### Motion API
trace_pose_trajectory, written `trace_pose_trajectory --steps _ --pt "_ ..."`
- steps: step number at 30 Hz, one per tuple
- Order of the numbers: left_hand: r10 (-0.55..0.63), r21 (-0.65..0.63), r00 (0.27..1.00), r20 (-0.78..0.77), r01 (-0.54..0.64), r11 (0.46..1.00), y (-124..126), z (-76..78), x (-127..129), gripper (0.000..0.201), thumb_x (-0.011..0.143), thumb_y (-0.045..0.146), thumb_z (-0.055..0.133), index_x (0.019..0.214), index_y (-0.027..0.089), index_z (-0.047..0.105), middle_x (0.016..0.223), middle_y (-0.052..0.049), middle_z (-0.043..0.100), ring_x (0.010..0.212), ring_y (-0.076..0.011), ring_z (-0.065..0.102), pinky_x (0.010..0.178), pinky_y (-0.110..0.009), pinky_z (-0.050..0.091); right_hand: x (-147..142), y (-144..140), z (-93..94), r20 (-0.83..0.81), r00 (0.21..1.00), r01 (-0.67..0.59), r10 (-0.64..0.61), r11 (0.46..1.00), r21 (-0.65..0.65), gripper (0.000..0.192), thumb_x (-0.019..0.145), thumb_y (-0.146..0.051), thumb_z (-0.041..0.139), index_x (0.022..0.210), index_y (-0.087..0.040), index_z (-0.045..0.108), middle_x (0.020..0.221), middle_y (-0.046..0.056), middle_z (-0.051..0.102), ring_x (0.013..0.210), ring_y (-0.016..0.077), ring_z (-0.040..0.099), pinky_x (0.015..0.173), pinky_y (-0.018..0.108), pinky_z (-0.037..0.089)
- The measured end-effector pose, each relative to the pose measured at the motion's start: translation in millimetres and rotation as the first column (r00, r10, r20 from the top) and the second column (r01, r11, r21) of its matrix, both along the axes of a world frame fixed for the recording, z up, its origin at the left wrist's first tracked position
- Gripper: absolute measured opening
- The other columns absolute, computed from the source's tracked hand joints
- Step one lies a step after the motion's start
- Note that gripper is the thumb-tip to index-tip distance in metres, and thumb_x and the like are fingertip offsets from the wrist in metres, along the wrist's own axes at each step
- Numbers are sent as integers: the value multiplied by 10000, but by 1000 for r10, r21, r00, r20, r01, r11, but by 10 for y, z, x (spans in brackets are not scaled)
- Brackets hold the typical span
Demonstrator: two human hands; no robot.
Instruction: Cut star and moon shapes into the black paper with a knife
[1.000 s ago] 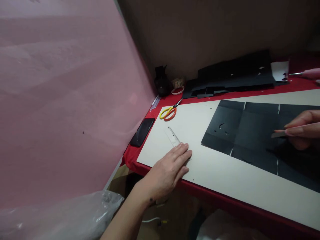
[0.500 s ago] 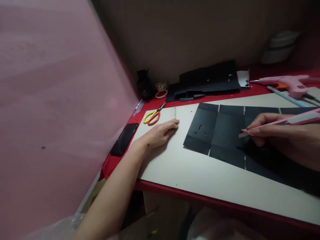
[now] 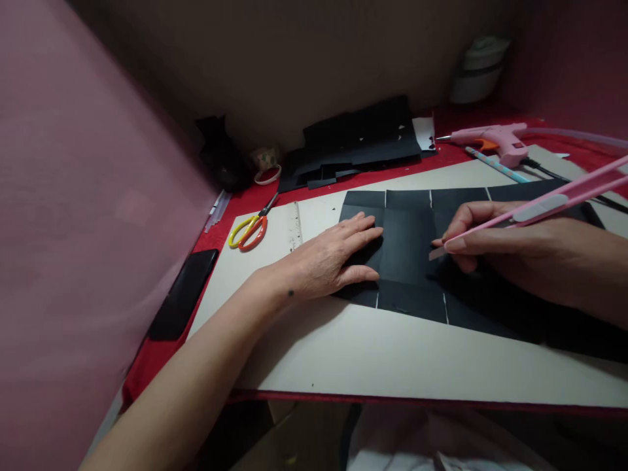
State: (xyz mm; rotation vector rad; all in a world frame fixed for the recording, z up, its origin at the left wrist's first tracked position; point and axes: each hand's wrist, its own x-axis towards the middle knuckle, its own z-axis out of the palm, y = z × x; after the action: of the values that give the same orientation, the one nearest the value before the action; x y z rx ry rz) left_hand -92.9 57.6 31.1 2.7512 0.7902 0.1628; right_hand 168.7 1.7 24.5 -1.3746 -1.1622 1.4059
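Left hand [image 3: 330, 260] now on black sheet [image 3: 409, 252]

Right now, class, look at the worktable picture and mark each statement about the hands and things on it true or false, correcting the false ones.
1. The left hand lies flat on the black card. True.
2. The right hand holds scissors. False: it holds a pink craft knife; the scissors lie untouched on the table's left side.
3. The knife's blade tip touches the black card. True.
4. The clear ruler lies under the left hand. False: it lies apart, beside the scissors.
5. A pink glue gun lies at the back right. True.
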Motion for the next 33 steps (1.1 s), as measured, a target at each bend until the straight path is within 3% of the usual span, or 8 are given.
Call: trace_pose_trajectory --steps 5,11,15,20,25,33 --pt "-32 -30 998 -60 30 999 128 -192 -15 803 937 575 624 1550 133 353 1663 -201 248 1560 -307 173 1237 -498 268 27 -25 99 140 990 13 -13 1000 -1 241 639 -385 798 544 -219 650 499 28 565 643 178 559 626 354 345" --pt "-37 -31 997 -67 35 999 70 -171 -27 855 919 622 615 1546 103 351 1656 -218 257 1557 -339 180 1247 -548 205 -1 -68 256 264 964 -36 15 996 76 240 676 -383 775 533 -229 660 513 36 612 530 162 569 531 361 369" --pt "9 9 996 -89 -9 1000 13 -178 19 855 932 641 580 1534 76 359 1634 -249 293 1536 -387 228 1235 -623 153 -261 -32 318 170 981 -109 97 992 67 179 712 -293 738 552 -237 681 519 5 615 465 113 514 430 299 323" --pt "73 91 994 -81 -66 994 -92 -223 73 833 930 670 558 1520 110 382 1604 -230 367 1485 -398 331 1212 -668 175 -538 42 165 5 1000 11 -11 1000 28 199 730 -237 720 556 -222 625 572 -17 593 569 109 548 540 265 418" --pt "96 125 995 -41 -90 988 -142 -279 71 892 929 679 542 1503 14 383 1583 -272 377 1476 -415 338 1216 -654 198 -486 8 -22 230 973 -2 -32 989 145 100 783 -319 749 734 -268 679 610 -34 658 558 122 555 472 243 379" --pt "38 68 999 -10 -38 997 -105 -326 6 879 943 718 461 1540 86 333 1648 -239 258 1551 -361 176 1247 -587 182 -411 83 -6 444 895 -178 45 948 263 83 750 -267 725 692 -263 666 556 -39 599 476 103 441 393 241 271"
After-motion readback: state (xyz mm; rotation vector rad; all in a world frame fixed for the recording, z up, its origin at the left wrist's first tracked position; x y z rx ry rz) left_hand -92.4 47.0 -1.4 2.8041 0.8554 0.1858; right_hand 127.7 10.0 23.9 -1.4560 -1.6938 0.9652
